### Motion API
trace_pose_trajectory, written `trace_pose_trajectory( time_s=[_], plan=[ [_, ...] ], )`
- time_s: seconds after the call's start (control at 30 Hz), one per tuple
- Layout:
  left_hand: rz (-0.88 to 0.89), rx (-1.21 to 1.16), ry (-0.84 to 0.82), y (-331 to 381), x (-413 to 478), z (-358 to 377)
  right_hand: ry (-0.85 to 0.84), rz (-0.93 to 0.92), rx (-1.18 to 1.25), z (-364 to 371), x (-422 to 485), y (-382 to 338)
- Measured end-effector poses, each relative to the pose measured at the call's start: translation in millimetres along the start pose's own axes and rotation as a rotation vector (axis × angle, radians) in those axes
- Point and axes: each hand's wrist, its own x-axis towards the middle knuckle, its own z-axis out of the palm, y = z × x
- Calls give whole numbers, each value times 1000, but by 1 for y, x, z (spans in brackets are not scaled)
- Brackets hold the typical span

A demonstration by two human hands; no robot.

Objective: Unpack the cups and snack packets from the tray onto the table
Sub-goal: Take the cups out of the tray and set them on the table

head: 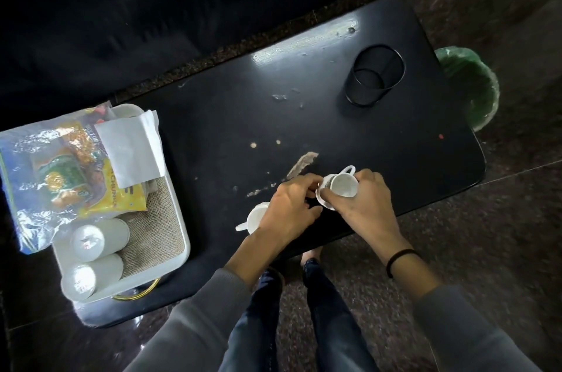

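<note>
Grey sleeves [194, 320] lowest in frame. Right hand [365, 201]: grip wrapped round the white handled ceramic cup [343, 184], mid-frame, low over the black counter [334, 116]. Left hand [286, 210] pinches its scalloped edge. Advise: lower level, steady, then release both.

White cup [343, 186] held upright, 2nd cup [256, 217] on table [304, 128], snack pkts [76, 177] in tray [180, 238].

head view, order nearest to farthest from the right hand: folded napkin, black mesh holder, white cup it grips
1. White cup, in the right hand's grip.
2. Black mesh holder, farther back on the table.
3. Folded napkin, on the tray, far left.
</note>
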Motion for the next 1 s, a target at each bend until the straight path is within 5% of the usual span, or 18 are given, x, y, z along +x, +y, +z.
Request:
trace_pose_trajectory(
  time_s=[1.0],
  plan=[
    [-63,102,67,-17,-1,-43,53,-17,-139,8,-20,-23]
  ],
)
